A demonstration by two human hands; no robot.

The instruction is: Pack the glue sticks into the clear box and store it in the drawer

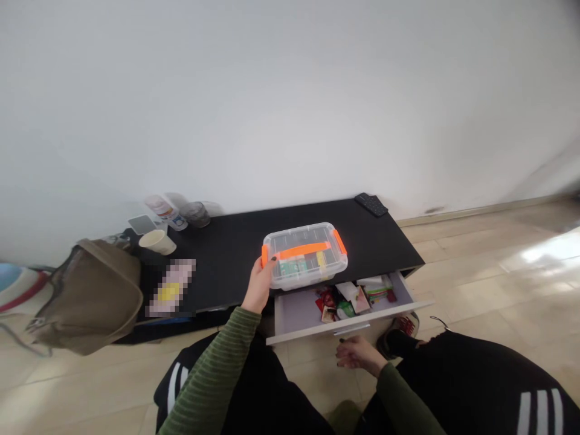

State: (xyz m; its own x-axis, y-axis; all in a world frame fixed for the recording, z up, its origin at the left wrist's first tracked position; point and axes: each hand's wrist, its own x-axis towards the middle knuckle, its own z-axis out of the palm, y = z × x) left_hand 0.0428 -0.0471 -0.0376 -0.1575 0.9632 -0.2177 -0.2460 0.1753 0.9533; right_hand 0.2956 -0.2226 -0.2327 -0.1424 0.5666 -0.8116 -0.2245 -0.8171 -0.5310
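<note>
A clear plastic storage box (301, 276) with an orange carrying handle (303, 249) and orange side clips sits at the front edge of the black tabletop. My left hand (260, 284) grips its left end, thumb on the lid. Some green and yellow items show through the plastic. Below the box, a pale drawer (294, 325) is pulled out, and small packets and a green bundle (345, 309) lie inside it. My right hand (357, 355) is just below the drawer's metal handle (351, 330), fingers curled, apart from it and with nothing visible in them.
On the left of the black cabinet (235, 248) stand a paper cup (157, 241), a spray can (167, 212) and a dark glass (196, 213). A brown bag (90, 296) hangs over its left end. A black keypad-like object (371, 204) lies at the back right.
</note>
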